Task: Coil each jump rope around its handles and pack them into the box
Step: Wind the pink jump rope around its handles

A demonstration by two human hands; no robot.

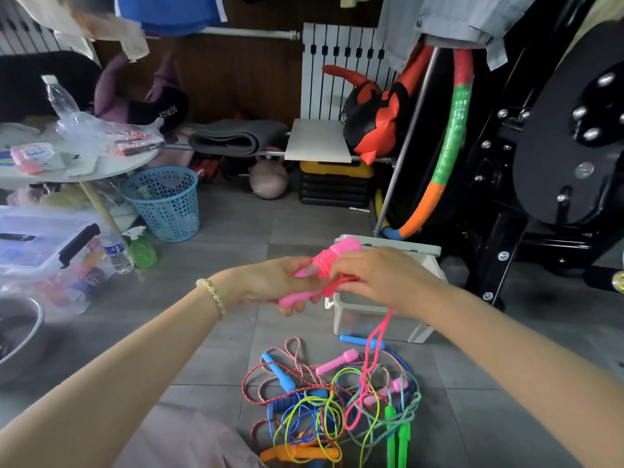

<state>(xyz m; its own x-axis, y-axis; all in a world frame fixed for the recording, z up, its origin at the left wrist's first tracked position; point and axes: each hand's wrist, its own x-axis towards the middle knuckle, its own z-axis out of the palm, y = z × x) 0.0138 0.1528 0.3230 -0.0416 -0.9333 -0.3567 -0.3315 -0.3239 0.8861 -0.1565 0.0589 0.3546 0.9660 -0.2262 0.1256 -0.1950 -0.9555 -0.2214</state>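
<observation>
In the middle of the frame, the left hand has its fingers curled round a pair of pink handles. They are held together and tilted, with their knobbed ends pointing to the upper right. Several turns of pink cord are already wound tightly round the handles, just right of the left fingers. The right hand meets the coil from the right and seems to pinch the cord there, though its fingertips are partly hidden behind the wraps. From under that hand the rest of the cord hangs as a long loop, down into the pile of jump ropes on the grey tiled floor at lower centre.

The pile is a tangle of red-and-white, blue, yellow-green and teal cords. In it are a blue handle, a small pink handle, two green handles and orange handles.

The box, pale with its lid standing open, sits on the floor just behind the hands and right of centre.

At the left are a blue mesh wastebasket, a green spray bottle and a clear storage bin. A striped hula hoop leans at the upper right.
</observation>
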